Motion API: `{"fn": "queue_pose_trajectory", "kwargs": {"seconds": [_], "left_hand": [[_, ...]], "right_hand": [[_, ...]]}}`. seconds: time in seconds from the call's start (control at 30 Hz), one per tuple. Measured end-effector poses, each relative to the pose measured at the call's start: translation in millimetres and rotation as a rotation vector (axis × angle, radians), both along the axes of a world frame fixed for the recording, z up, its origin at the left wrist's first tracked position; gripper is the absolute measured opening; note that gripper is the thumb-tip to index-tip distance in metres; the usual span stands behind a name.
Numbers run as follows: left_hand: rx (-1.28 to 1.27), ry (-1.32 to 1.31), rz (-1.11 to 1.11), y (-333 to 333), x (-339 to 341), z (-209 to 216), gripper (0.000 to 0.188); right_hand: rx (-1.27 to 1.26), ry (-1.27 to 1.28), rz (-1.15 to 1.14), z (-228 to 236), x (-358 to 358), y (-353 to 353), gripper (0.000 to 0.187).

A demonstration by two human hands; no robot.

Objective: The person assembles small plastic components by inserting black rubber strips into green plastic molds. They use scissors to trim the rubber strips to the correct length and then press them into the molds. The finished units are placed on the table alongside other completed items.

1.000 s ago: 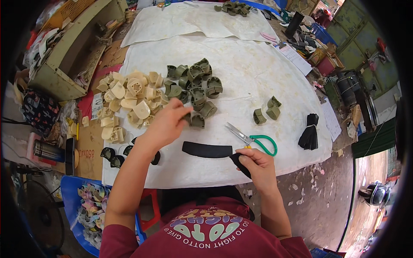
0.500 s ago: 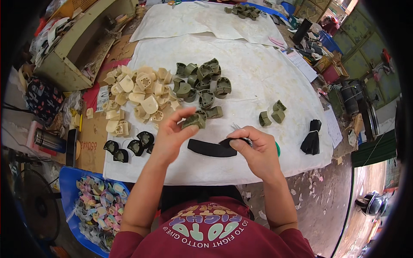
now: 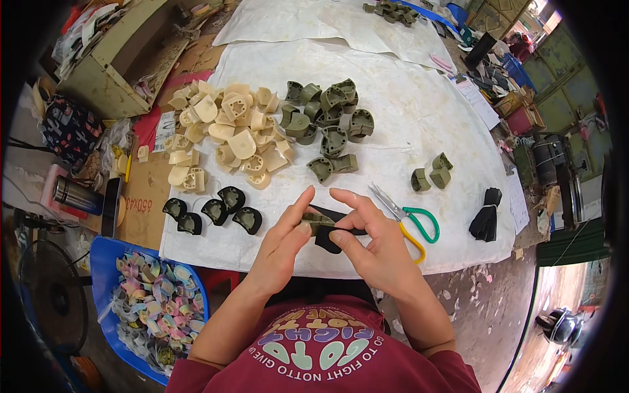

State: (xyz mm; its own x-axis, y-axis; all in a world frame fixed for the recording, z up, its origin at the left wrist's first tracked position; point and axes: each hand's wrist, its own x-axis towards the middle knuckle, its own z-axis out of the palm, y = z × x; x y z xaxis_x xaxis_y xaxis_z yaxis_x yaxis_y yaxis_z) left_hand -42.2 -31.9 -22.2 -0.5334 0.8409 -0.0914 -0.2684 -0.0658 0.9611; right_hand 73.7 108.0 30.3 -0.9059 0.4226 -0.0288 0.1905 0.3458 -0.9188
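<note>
Between thumb and fingers, my left hand (image 3: 282, 245) holds an olive-green shoe heel (image 3: 316, 221) above the near edge of the white-covered table. My right hand (image 3: 377, 249) pinches a black strip (image 3: 326, 240) and lays it against the heel's side. More black strip material shows behind the fingers; whether it is a separate strip is unclear. Scissors (image 3: 401, 213) with one green and one yellow handle lie open just right of my right hand. Several black heels (image 3: 247, 220) sit left of my left hand. Olive heels (image 3: 333, 141) are heaped beyond both hands.
A pile of cream heels (image 3: 239, 141) lies at the left. Three olive heels (image 3: 440, 175) sit apart at the right, with a tied bundle of black strips (image 3: 485, 216) nearer the edge. A blue tub (image 3: 98, 275) of colourful pieces stands below the table's left corner.
My left hand has brought the olive heel down and right to my right hand. The black strip now touches it. The scissors, mostly hidden before, are uncovered.
</note>
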Motion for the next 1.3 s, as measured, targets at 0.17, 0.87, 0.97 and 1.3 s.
{"fn": "queue_pose_trajectory", "kwargs": {"seconds": [0.17, 0.87, 0.97, 1.3], "left_hand": [[-0.042, 0.072, -0.047, -1.1, 1.2, 19.5, 0.066], [0.024, 0.453, 0.114, 7.2, 10.4, 9.0, 0.064], [0.089, 0.341, 0.214, 6.5, 15.5, 7.2, 0.067], [0.171, 0.162, 0.149, 8.9, 26.4, 16.2, 0.074]], "right_hand": [[0.015, 0.006, -0.023, 0.8, 4.1, 0.7, 0.050], [0.448, 0.076, -0.087, 5.4, 3.3, -10.7, 0.049], [0.671, 0.164, -0.223, 4.0, 5.9, -10.8, 0.050], [-1.099, 0.311, -0.094, -64.1, 33.2, -36.1, 0.047]]}}
